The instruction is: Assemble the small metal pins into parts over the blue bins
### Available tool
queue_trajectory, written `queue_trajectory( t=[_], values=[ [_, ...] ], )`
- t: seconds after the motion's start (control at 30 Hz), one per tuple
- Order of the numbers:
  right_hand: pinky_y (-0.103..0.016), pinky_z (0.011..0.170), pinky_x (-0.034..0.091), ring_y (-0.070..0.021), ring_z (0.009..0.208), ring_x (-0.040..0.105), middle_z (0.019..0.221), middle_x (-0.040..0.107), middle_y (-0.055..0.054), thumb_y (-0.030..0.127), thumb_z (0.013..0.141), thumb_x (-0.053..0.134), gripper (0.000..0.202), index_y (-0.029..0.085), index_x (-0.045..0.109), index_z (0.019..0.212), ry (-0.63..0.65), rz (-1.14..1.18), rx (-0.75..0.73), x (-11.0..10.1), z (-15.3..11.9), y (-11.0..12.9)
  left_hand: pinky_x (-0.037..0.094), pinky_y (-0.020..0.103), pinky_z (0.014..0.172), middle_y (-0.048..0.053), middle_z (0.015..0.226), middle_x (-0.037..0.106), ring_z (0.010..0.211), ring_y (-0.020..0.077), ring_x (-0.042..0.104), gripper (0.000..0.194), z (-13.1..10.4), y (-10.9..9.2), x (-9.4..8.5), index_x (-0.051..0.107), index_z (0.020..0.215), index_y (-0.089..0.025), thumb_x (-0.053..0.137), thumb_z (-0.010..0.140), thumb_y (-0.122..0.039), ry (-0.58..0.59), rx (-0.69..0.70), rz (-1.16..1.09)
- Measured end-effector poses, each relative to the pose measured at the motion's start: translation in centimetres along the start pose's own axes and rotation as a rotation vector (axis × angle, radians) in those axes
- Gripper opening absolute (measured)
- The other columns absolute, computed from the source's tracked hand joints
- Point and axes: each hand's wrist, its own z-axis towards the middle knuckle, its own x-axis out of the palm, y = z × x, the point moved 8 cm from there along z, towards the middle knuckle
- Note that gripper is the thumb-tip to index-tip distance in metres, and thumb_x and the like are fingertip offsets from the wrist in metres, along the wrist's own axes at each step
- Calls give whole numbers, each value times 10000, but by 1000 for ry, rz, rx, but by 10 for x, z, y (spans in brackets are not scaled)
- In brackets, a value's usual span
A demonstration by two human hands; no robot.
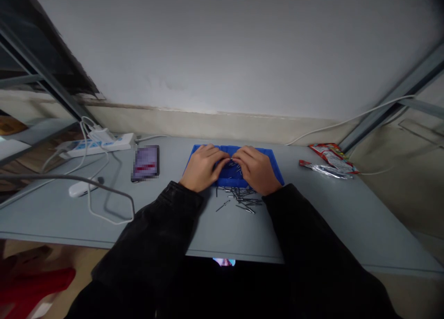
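A shallow blue plastic tray [277, 173] sits on the grey table, with a few thin metal pieces that look like rivets lying inside. My left hand [204, 166] is over its left half, thumb and fingers pinched together. Opposite it, my right hand [255, 168] pinches in the same way, so the fingertips of both hands nearly meet above the tray. Whatever is between the fingertips is too small to make out. Just in front of the tray lies a loose pile of metal rivets [244, 199], and one rivet [223, 205] lies apart on its left.
Left on the table [215, 238] are a phone [145, 162], a white power strip [99, 145], a white device [83, 187] and looping cables. A red packet [333, 156] and a silver wrapper [326, 171] lie at the right. Metal frame posts [391, 92] flank the table before a wall.
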Motion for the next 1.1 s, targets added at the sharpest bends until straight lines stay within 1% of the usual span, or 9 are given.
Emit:
queue_trajectory(
  t=[0.27,0.57,0.9,1.1],
  values=[
    [-334,817,491,-190,902,613,923,659,-64,233,1030,462,234,181,641,889,-80,-28,8,-9,-1,-5,398,341,780,39,908,730,840,189,579,207,2,0,-3,696,972,-194,532,1025,-310,-1,-13,10],
    [-328,809,488,-185,894,607,912,643,-57,226,1029,453,224,189,625,890,-53,-25,15,-6,-1,-4,402,349,787,43,913,727,850,191,581,212,0,2,-1,692,975,-200,518,1029,-309,3,-17,-1],
    [-334,829,487,-185,903,609,936,667,-60,248,1041,434,255,193,653,925,-18,-10,25,-5,-1,-3,409,347,783,45,913,727,846,192,584,212,0,3,0,689,976,-199,514,1029,-305,7,-16,0],
    [-334,843,487,-187,912,614,945,676,-69,254,1040,444,247,189,658,936,-25,-6,23,-4,-1,-3,414,348,783,45,910,725,843,193,585,205,1,3,-1,690,973,-198,520,1025,-299,5,-13,1]
  ],
)
